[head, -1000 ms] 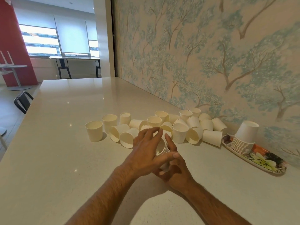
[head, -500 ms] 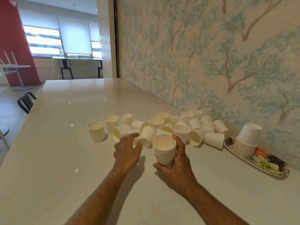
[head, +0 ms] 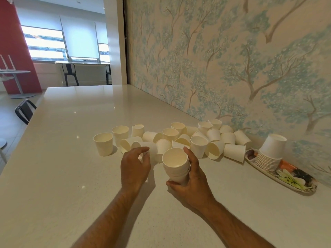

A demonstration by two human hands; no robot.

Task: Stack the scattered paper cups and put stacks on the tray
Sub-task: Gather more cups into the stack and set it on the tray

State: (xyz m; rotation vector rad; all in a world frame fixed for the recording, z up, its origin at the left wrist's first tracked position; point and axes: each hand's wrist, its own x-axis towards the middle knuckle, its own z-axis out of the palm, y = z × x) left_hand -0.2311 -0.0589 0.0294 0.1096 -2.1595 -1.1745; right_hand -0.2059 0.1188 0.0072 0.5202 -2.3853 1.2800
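Many cups (head: 213,135) lie on your pale counter (head: 53,176) by the tree wall (head: 232,59). Your right hand (head: 192,178) grips a stack (head: 176,164); your left hand (head: 135,165) curls around a tipped cup (head: 151,148). Another stack (head: 271,152) sits on the tray (head: 300,185).

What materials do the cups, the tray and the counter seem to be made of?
Cups: thin matte paper, cream, with rolled rims.
Tray: glossy, printed with flowers; perhaps melamine or plastic, uncertain.
Counter: pale, polished, speckled and reflecting light; probably stone or quartz.
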